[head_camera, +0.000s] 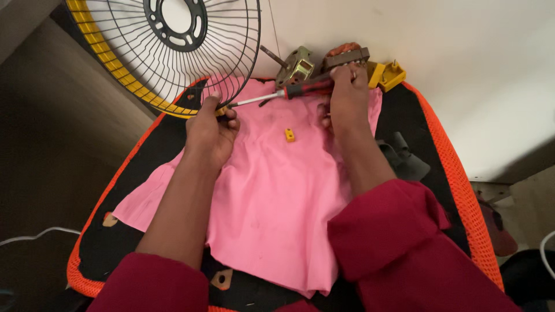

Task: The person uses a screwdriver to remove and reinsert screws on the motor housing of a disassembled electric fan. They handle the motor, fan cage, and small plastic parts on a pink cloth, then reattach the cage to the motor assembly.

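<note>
Now right hand grips screwdriver (tip toward left hand)

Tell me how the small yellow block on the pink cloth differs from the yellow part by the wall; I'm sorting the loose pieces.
The small yellow block is tiny and lies alone on the pink cloth, touching neither hand; the yellow part is much bigger, sits off the cloth near the wall, and has a pin sticking up. Both are yellow and look plastic.

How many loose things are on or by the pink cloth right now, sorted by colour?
Yellow: 3 - small block on the pink cloth, two bigger blocks at its far edge.
Red and black: 1 - screwdriver in the right hand.
Black with yellow rim: 1 - fan guard, gripped by the left hand.
Brassy metal: 1 - motor part.
Total: 6
</note>
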